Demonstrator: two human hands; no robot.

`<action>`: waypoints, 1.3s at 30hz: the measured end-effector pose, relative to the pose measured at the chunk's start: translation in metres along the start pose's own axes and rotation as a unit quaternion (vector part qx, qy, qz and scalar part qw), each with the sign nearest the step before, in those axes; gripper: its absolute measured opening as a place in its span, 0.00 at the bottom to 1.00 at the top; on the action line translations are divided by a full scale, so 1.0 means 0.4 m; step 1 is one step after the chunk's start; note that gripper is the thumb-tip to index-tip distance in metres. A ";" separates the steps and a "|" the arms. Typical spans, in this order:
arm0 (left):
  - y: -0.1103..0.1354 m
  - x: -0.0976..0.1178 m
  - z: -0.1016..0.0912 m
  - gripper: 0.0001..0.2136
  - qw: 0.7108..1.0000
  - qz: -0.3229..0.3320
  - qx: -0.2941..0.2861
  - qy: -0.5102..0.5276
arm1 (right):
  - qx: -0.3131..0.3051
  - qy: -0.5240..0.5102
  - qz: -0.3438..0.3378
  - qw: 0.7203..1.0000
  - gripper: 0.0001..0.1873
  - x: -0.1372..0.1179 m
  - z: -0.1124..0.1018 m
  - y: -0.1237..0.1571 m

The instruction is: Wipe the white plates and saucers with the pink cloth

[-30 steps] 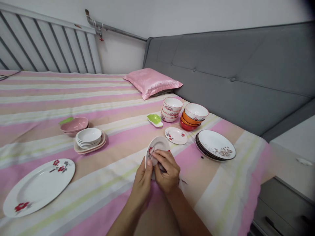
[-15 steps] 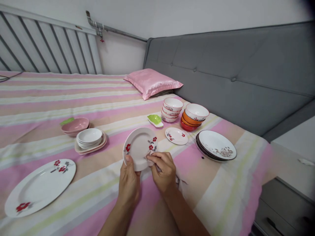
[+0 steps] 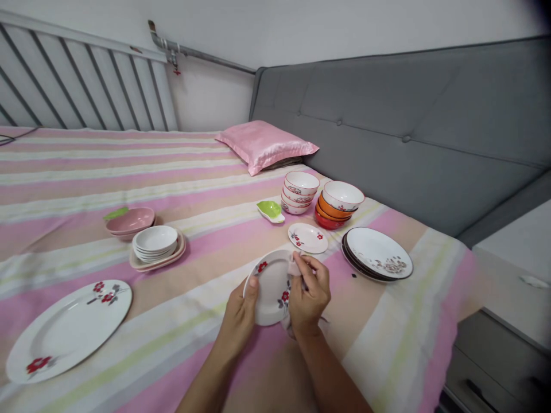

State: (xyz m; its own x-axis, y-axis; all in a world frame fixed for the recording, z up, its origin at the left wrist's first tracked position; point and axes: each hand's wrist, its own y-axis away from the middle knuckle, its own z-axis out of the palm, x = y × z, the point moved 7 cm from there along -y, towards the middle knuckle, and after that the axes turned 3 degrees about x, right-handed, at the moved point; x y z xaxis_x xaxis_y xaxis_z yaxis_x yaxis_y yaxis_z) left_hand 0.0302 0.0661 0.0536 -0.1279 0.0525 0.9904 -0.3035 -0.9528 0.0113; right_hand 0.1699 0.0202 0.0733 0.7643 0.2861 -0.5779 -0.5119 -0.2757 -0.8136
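A white plate with red flowers (image 3: 271, 289) is tilted up above the bed, its face toward me. My left hand (image 3: 241, 307) grips its left rim, thumb on the front and fingers behind. Pinched in my right hand (image 3: 310, 292) is a pale cloth (image 3: 294, 267), pressed against the plate's right rim; part of the cloth hangs below the hand. Just beyond lies a small flowered plate (image 3: 308, 238) on the sheet. The large oval flowered plate (image 3: 71, 330) rests flat at the left.
Stacked bowls (image 3: 300, 192) and orange and red bowls (image 3: 333, 209) stand behind, near a green leaf-shaped dish (image 3: 271, 210). Dark-edged plates (image 3: 379, 252) are piled at the right. Small white bowls (image 3: 155, 241) and pink dishes (image 3: 132, 221) sit left, a pillow (image 3: 267, 143) behind.
Both hands have moved right and slightly nearer with the plate, which has turned. The cloth has shifted from the plate's lower right to its upper right rim.
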 end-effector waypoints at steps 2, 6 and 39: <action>0.002 0.006 0.009 0.21 1.000 0.004 -0.019 -0.007 | 0.004 -0.003 -0.005 1.000 0.20 0.000 -0.001 0.000; 0.006 0.017 0.019 0.19 0.999 0.021 -0.039 -0.023 | -0.022 -0.025 -0.035 0.999 0.20 -0.019 0.007 0.001; 0.013 -0.007 -0.075 0.31 0.965 -0.015 0.244 0.098 | -0.163 -0.007 0.053 0.985 0.18 0.008 0.068 0.028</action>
State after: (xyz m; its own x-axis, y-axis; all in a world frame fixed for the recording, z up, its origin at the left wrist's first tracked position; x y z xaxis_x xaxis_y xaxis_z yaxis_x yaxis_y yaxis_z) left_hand 0.0005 0.0700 0.0468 -0.3167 0.0914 0.9441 0.1656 -0.9747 0.1499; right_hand 0.1561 0.0431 0.0606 0.7059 0.2524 -0.6619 -0.4338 -0.5847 -0.6856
